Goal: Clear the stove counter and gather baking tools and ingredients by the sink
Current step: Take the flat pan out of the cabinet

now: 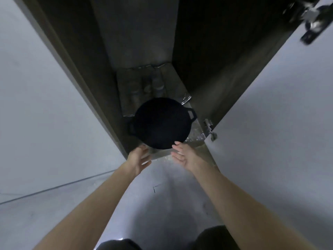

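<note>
Dark cabinet walls [86, 56] frame a low open cupboard, with 1 pale door [281, 109] swung out to the right and a pale panel on the left. Its floor is lined with crinkled, silvery foil [173, 82], and the grey floor [162, 201] of the room lies below the arms.

1 pan [160, 123] sits on the cupboard floor near its front edge. It is round, flat and matte black, with 2 small loop handles, 1 at the upper right and 1 at the lower left. Its surface is so dark that no detail inside it shows.

2 bare hands reach toward it. Left hand [139, 159] is spread wide, palm turned inward, holding nothing; the pan lies just beyond its fingertips, ahead and to the right. Right hand [183, 156] is also spread, palm up and inward, empty; its fingertips are at the pan's near rim, though actual contact cannot be told.

Behind the pan, farther from both hands, a few blurred cylindrical shapes [153, 83] lie on the foil.
</note>
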### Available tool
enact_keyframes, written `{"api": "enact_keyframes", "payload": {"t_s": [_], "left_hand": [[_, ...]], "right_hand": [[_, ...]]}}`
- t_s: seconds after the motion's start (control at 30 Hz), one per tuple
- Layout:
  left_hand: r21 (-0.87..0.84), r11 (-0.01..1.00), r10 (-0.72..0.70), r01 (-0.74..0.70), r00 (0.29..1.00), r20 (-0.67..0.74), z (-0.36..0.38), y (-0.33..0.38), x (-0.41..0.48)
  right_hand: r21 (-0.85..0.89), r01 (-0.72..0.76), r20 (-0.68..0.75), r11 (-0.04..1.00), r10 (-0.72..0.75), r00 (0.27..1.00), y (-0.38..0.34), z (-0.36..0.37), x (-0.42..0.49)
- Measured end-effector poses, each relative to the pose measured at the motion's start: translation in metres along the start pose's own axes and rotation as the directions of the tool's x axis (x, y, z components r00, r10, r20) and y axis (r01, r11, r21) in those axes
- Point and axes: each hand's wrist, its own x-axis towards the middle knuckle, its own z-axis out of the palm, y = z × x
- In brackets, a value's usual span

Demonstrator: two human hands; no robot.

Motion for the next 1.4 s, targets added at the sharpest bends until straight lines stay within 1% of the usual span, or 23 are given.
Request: {"api": "enact_keyframes", "payload": {"t_s": [0.13,0.23,0.3,0.4,0.5,0.6,0.73,0.77,0.87,0.93,0.97,1.03,1.07,1.13,1.2,1.27,1.3,1.33,1.37,1.4], "left_hand": [[-0.085,0.996,0.034,-0.036,0.999,-0.029,0.000,-0.005,0.060],[-0.210,0.976,0.046,-0.059,0.997,-0.066,-0.003,-0.006,0.093],[-0.257,0.964,0.053,-0.071,0.996,-0.076,-0.002,-0.005,0.106],[-0.273,0.956,0.093,-0.109,0.993,-0.071,0.000,-0.003,0.123],[-0.351,0.923,0.128,-0.159,0.986,-0.111,-0.001,-0.001,0.137],[-0.427,0.883,0.134,-0.192,0.978,-0.163,-0.001,-0.001,0.146],[-0.493,0.851,0.118,-0.180,0.981,-0.154,0.000,0.000,0.150],[-0.500,0.848,0.117,-0.176,0.982,-0.147,0.000,0.000,0.150],[-0.449,0.872,0.143,-0.194,0.979,-0.146,0.000,-0.005,0.147],[-0.442,0.873,0.163,-0.206,0.977,-0.135,0.001,-0.006,0.147],[-0.446,0.871,0.171,-0.207,0.978,-0.119,0.000,-0.005,0.145],[-0.450,0.868,0.190,-0.209,0.978,-0.088,-0.003,-0.003,0.143],[-0.436,0.875,0.204,-0.210,0.977,-0.061,-0.004,-0.003,0.141],[-0.389,0.891,0.247,-0.234,0.969,-0.017,-0.007,-0.005,0.137],[-0.396,0.882,0.285,-0.255,0.958,0.016,-0.009,-0.005,0.134],[-0.395,0.876,0.316,-0.276,0.948,0.037,-0.013,-0.005,0.129],[-0.382,0.881,0.317,-0.279,0.947,0.041,-0.014,-0.006,0.126],[-0.361,0.893,0.301,-0.268,0.953,0.039,-0.016,-0.006,0.118],[-0.331,0.908,0.288,-0.257,0.957,0.045,-0.016,-0.008,0.112],[-0.295,0.923,0.275,-0.248,0.960,0.052,-0.015,-0.012,0.104]], "right_hand": [[0.115,0.042,-0.094,0.992,-0.031,0.995,0.010,0.010,0.051],[0.147,0.055,-0.142,0.988,-0.034,0.989,0.020,0.012,0.079],[0.177,0.043,-0.098,0.983,-0.025,0.995,0.020,0.010,0.090],[0.216,0.033,0.004,0.976,-0.035,0.999,0.011,0.004,0.104],[0.130,0.078,0.009,0.988,-0.080,0.997,0.003,-0.001,0.117],[0.130,0.058,0.017,0.990,-0.060,0.998,0.003,-0.006,0.125],[0.113,0.075,0.027,0.991,-0.078,0.997,-0.001,-0.011,0.127],[0.080,0.094,0.032,0.992,-0.097,0.995,-0.003,-0.012,0.127],[-0.052,0.158,0.022,0.986,-0.157,0.987,-0.006,-0.013,0.127],[-0.189,0.216,0.009,0.958,-0.218,0.976,-0.007,-0.014,0.128],[-0.269,0.261,0.012,0.927,-0.268,0.963,-0.008,-0.014,0.129],[-0.426,0.382,0.056,0.820,-0.397,0.916,-0.009,-0.013,0.131],[-0.512,0.443,0.102,0.736,-0.460,0.882,-0.008,-0.014,0.130],[-0.684,0.539,0.256,0.492,-0.530,0.809,-0.004,-0.014,0.125],[-0.771,0.588,0.430,0.243,-0.482,0.763,0.003,-0.014,0.121],[-0.802,0.597,0.568,-0.024,-0.342,0.749,0.012,-0.012,0.118],[-0.801,0.574,0.598,-0.172,-0.271,0.754,0.016,-0.010,0.116],[-0.789,0.548,0.609,-0.277,-0.236,0.757,0.020,-0.008,0.112],[-0.784,0.522,0.608,-0.336,-0.243,0.756,0.024,-0.009,0.111],[-0.792,0.488,0.595,-0.367,-0.282,0.752,0.030,-0.010,0.106]]}}
